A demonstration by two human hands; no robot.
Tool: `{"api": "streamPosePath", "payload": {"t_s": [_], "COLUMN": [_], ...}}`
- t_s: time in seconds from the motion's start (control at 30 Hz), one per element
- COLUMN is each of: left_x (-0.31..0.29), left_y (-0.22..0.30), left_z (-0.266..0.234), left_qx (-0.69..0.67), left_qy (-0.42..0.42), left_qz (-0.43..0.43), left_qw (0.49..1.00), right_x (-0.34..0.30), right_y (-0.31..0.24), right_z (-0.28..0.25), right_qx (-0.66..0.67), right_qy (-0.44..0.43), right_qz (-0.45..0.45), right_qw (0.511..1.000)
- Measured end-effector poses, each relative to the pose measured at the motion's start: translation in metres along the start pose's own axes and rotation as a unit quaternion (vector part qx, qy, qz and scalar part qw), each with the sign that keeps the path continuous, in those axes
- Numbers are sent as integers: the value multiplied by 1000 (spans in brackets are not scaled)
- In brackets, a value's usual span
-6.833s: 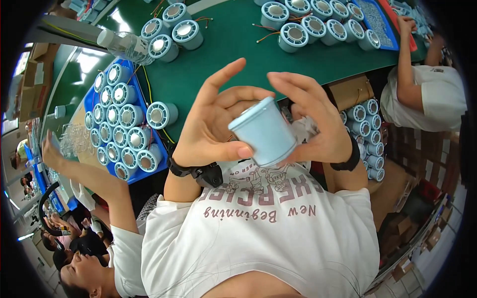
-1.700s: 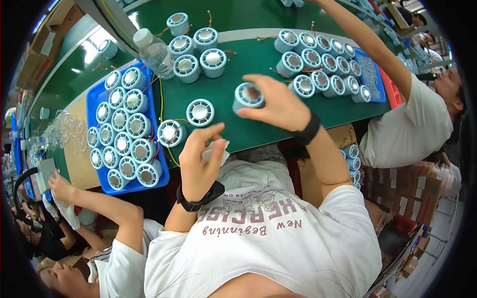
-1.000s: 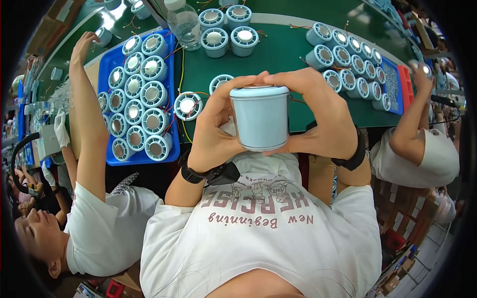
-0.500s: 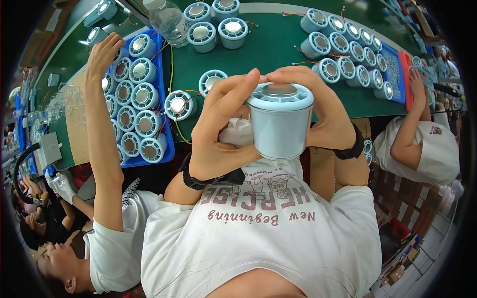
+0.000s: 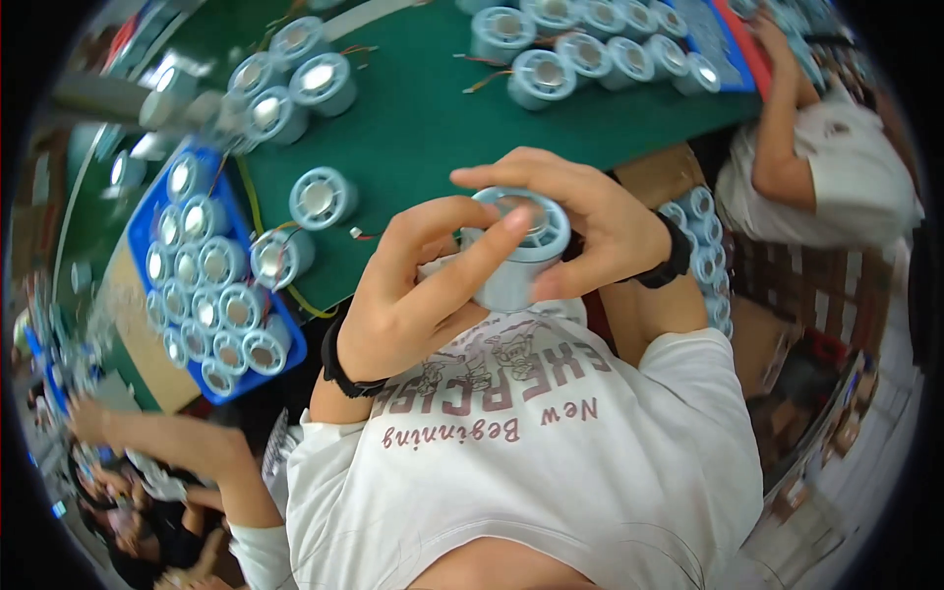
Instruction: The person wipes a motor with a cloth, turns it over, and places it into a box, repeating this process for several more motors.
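Above my lap, near the table's front edge, both hands hold a light-blue plastic cylinder (image 5: 511, 283) with a slotted rim and a round metal centre on top. My left hand (image 5: 408, 280) is closed around its left side, fingers reaching over the top face. My right hand (image 5: 600, 221) grips from the right: the thumb presses the side wall, and the index finger stretches past the far rim. A short wire with a white connector (image 5: 362, 234) shows just beyond my left hand. The cylinder's underside is hidden.
Left on the green table (image 5: 423, 108) stands a blue tray (image 5: 218, 391) packed with similar cylinders. One loose cylinder (image 5: 323, 199) stands nearby; rows of others (image 5: 543, 79) are at the back right. Co-workers' arms (image 5: 187, 442) (image 5: 777, 128) show on both sides. Cardboard (image 5: 661, 177) lies at the right edge.
The view has swung, shifting the table things. My left fingers have come over the cylinder's top, and my right hand has shifted its grip. The left co-worker's arm has left the tray.
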State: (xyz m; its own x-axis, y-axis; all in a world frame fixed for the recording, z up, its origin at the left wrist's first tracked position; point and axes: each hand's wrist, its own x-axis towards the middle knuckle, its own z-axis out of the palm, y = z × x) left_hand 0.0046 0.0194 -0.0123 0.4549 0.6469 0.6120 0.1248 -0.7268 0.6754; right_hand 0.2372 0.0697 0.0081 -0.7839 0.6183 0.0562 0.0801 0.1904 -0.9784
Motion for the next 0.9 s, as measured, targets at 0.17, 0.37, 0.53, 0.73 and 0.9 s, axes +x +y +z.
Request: {"api": "streamPosePath", "payload": {"t_s": [0.17, 0.37, 0.53, 0.73, 0.9], "left_x": [11, 21, 27, 24, 24], "left_y": [2, -6, -7, -3, -2], "left_z": [37, 67, 85, 78, 70], "left_qx": [-94, -128, -118, -118, -115], "left_qy": [-64, -85, -88, -64, -28], "left_qz": [-75, -86, -103, -147, -170], "left_qw": [991, 984, 984, 980, 978], "right_x": [-132, -342, -391, -380, -390], "right_y": [3, 40, 113, 134, 145], "right_z": [20, 61, 51, 49, 60], "right_qx": [-58, -154, -282, -347, -338], "right_qy": [254, 639, 605, 581, 605], "right_qz": [151, 365, 460, 498, 497], "right_qw": [953, 659, 586, 542, 522]}}
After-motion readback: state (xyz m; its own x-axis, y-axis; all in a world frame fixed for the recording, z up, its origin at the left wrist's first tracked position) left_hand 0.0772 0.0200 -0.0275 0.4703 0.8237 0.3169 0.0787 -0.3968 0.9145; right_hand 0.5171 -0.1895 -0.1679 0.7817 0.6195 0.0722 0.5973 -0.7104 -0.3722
